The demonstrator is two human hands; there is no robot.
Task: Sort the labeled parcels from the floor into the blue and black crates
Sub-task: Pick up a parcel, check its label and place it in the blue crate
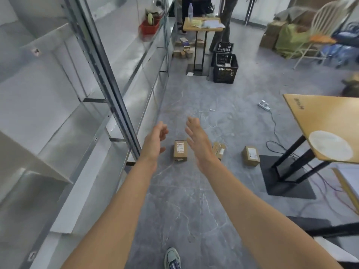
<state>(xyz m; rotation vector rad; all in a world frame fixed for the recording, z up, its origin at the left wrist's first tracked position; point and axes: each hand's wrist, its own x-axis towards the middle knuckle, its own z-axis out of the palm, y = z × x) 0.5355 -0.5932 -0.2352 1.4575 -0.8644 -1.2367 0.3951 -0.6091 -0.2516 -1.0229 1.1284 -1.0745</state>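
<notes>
Head view. The left grip (155, 140), fingers loosely curled, and the right grip (196, 141), fingers straight, are both released and empty above the floor (184, 200). Three labelled parcels lie on it: the first parcel (180, 151) between the grips, the second parcel (220, 150) partly behind the right grip, and the third parcel (251, 155) beside the table base (287, 179). Two black crates (225, 71) stand well ahead.

Both bare arms reach into mid-frame. The left hand (155, 140), fingers loosely curled, and the right hand (197, 140), fingers straight, hold nothing. Between them a labeled parcel (180, 151) lies on the grey floor (184, 200). A second parcel (220, 150) and a third parcel (251, 155) lie to its right. Two black crates (225, 72) stand at upper centre.
</notes>
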